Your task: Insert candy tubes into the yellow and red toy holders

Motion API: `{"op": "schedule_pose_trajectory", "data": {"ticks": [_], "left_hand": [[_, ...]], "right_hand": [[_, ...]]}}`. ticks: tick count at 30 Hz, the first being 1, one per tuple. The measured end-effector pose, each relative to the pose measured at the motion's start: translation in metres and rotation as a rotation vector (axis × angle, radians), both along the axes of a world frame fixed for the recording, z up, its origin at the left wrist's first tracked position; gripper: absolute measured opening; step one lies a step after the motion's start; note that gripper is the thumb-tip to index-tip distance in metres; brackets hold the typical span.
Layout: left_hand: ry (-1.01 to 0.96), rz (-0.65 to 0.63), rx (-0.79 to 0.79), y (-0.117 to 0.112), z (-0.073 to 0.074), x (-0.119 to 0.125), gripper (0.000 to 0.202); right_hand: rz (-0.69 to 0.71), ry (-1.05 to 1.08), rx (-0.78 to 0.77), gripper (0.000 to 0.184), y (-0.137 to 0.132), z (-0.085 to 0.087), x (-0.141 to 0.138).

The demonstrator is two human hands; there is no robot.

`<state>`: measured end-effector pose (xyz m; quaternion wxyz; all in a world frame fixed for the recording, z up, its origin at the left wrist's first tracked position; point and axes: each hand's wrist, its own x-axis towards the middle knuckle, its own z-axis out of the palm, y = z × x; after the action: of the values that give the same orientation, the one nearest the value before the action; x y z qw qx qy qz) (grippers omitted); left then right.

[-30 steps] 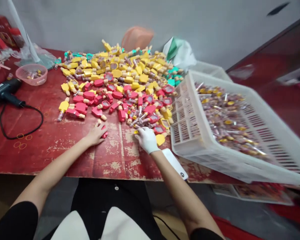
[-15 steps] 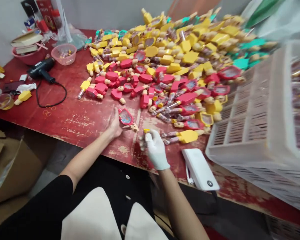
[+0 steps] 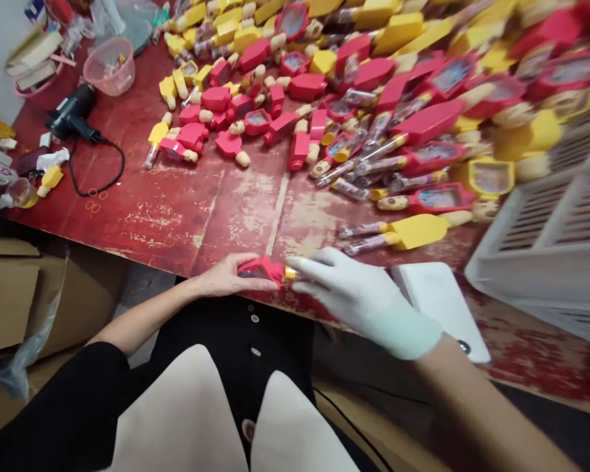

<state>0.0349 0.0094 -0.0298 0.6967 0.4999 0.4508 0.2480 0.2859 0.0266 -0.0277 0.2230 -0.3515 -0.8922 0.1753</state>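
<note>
Evidently steadying it, the left hand (image 3: 223, 280) is gripping a red toy case (image 3: 261, 269) at the near edge of the desk (image 3: 187, 216), fingers clenched on it, while the gloved right hand (image 3: 361, 298) is pinching a yellow-capped tube (image 3: 292, 273) against its side. Farther off, a pink basket (image 3: 103, 73) is holding a few small pieces; whatever the white crate (image 3: 545, 242) is carrying is lying out of view.

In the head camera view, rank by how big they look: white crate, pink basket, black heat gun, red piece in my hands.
1. white crate, largest, though cut off.
2. black heat gun and pink basket: look alike, unranked.
3. red piece, smallest, despite being nearest.
</note>
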Motion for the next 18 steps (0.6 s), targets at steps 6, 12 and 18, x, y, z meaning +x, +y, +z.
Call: {"op": "schedule_pose_trajectory", "data": {"ticks": [6,12,18], "left_hand": [[0.074,-0.36,-0.155,-0.015,0.016,-0.016,0.047],[0.059,-0.543,-0.164,-0.059,0.007,-0.018,0.052],[0.515,-0.584,0.209,-0.081,-0.009,-0.017,0.045]], "right_hand": [[0.201,-0.216,0.251,0.041,-0.033,0.021,-0.012],[0.318,-0.228,0.055,0.034,-0.09,0.029,-0.019],[0.115,-0.139,-1.125,0.057,-0.093,0.001,-0.032]]}}
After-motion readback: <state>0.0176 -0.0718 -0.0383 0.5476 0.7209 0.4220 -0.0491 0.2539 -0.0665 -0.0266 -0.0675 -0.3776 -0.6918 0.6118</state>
